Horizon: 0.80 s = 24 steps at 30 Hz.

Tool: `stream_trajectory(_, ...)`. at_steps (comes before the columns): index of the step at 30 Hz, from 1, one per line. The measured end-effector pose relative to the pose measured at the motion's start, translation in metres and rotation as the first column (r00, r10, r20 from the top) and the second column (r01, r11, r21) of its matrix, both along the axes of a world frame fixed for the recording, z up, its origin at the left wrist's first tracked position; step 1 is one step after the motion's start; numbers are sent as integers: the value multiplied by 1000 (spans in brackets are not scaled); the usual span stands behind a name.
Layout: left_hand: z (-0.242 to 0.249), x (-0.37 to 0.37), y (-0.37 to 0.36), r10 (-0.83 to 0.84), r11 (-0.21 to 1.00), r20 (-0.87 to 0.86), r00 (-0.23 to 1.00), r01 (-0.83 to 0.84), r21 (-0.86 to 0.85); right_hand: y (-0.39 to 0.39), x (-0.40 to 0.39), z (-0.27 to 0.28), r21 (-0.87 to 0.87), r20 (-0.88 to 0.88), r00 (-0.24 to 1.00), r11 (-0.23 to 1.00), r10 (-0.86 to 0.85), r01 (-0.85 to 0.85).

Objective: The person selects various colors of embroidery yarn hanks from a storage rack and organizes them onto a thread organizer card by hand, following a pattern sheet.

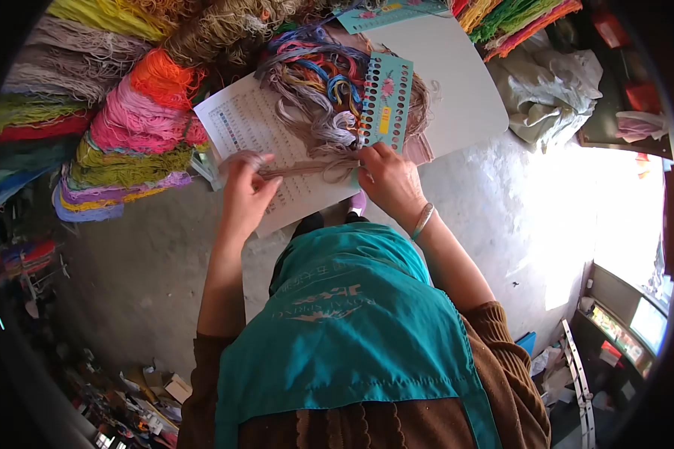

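The left hand [243, 191] and the right hand [388, 179] hold one brownish strand of thread [307, 169] between them, stretched almost level above a printed chart sheet [254, 127]. The fingers of the left hand are closed together on the left end of the strand, and the thread comes out just beside the fingertips [263, 162]. The right hand pinches the other end, near the lower edge of a teal thread card [386, 101] with rows of holes. The thumb and fingers there are pressed together on the thread. Above the strand lies a loose bundle of mixed threads [318, 82], touching the card. Skeins of coloured yarn [138, 120] are piled to the left of the sheet. A bracelet [422, 221] sits on the right wrist.
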<state>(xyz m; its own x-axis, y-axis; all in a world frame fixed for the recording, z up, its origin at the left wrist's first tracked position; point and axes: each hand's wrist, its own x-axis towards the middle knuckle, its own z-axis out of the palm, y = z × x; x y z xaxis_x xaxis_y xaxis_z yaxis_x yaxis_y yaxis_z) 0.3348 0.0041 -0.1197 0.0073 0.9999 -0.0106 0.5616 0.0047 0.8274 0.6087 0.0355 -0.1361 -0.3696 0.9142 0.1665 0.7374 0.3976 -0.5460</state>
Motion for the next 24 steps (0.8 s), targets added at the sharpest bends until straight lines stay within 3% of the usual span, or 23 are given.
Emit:
stream_trajectory(3,-13,12,6,-78,992,-449,890,113,52,4,-2,-11,44,82,996,999,19,-23)
stream_trajectory(6,-13,18,13,-110,993,-529,841,115,-23,5,-1,-15,57,78,996,997,42,-47)
stream_trajectory(9,-20,17,15,-119,984,-535,836,172,49,8,1,-18,80,88,995,995,46,-53)
stream_trajectory(10,-21,17,15,-120,984,-536,836,173,50,9,2,-17,49,4,999,998,39,-39)
stream_trajectory(12,-24,17,14,-122,988,-397,910,150,41,10,6,-15,16,-83,996,999,30,-29)
stream_trajectory(14,-21,20,15,-141,990,-315,939,139,-27,11,15,-10,-268,-390,918,963,-70,-41)
stream_trajectory(15,-21,22,16,-157,986,-223,962,139,-94,11,22,-16,-403,-427,898,911,-107,-82)
stream_trajectory(16,-20,25,16,-158,986,-224,962,139,-96,11,24,-21,-404,-427,898,911,-109,-82)
stream_trajectory(18,-20,32,20,-220,975,-293,930,207,-77,13,29,-28,-479,-612,764,865,-203,-153)
stream_trajectory(22,-23,36,28,-230,973,-337,913,228,-48,16,26,-22,-387,-604,780,916,-165,-106)
stream_trajectory(24,-18,30,31,-225,974,-340,913,203,-100,12,20,-13,-309,-363,926,951,-101,-17)
